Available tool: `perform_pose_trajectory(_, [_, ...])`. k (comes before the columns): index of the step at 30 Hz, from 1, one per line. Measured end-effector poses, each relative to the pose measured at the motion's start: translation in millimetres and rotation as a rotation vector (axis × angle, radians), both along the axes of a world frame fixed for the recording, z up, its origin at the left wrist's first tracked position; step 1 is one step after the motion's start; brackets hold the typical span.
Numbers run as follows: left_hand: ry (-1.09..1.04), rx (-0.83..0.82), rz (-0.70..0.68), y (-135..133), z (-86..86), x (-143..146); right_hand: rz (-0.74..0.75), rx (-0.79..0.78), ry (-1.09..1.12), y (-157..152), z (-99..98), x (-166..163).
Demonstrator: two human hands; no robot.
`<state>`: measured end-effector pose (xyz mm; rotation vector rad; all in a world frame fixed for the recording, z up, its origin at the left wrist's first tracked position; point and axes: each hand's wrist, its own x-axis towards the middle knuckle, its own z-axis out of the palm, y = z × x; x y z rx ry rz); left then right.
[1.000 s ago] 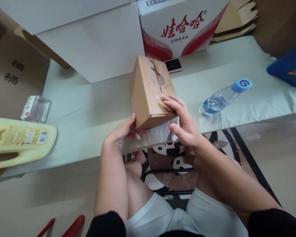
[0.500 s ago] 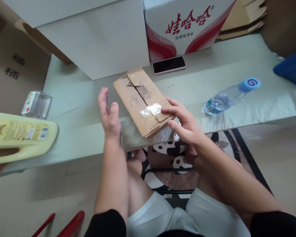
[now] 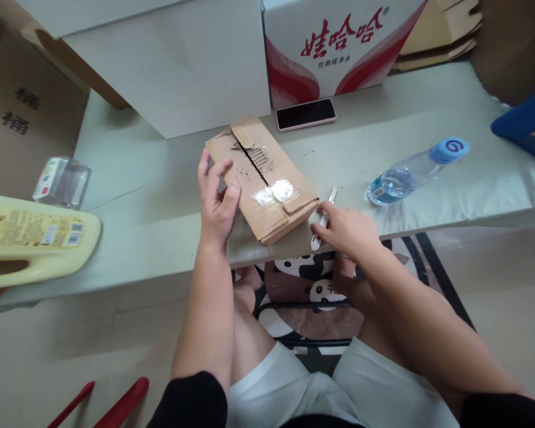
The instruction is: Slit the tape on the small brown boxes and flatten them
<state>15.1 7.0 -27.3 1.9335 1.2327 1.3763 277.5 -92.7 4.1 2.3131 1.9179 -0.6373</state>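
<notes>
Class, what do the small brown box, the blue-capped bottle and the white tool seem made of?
Small brown box: matt cardboard, judging by its creased brown surface, with glossy tape.
Blue-capped bottle: probably shiny clear plastic; liquid shows through.
White tool: perhaps smooth plastic, from its even white.

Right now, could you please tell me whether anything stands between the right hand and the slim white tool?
Nothing visible does: the right hand is right at the slim white tool, beside the cardboard box.
</notes>
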Motion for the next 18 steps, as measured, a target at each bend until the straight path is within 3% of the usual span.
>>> perform_pose_trajectory(4, [-0.022, -0.026, 0.013, -1.1, 1.8, 2.7, -0.053, 0.161, 0.177, 2.1, -4.3, 3.6])
perform_pose_trajectory(10, [-0.020, -0.051, 0.032, -3.7, 4.7, 6.4, -0.148, 0.613, 1.106, 4.7, -2.6, 13.7])
perform_pose_trajectory(14, [-0.015, -0.053, 0.022, -2.8, 4.1, 4.5, -0.158, 0.709, 1.258, 5.4, -0.3, 13.5])
perform_pose_trajectory(18, [-0.015, -0.017, 0.010, -0.6, 0.7, 3.3, -0.134, 0.671, 1.453, 2.3, 11.6, 9.0])
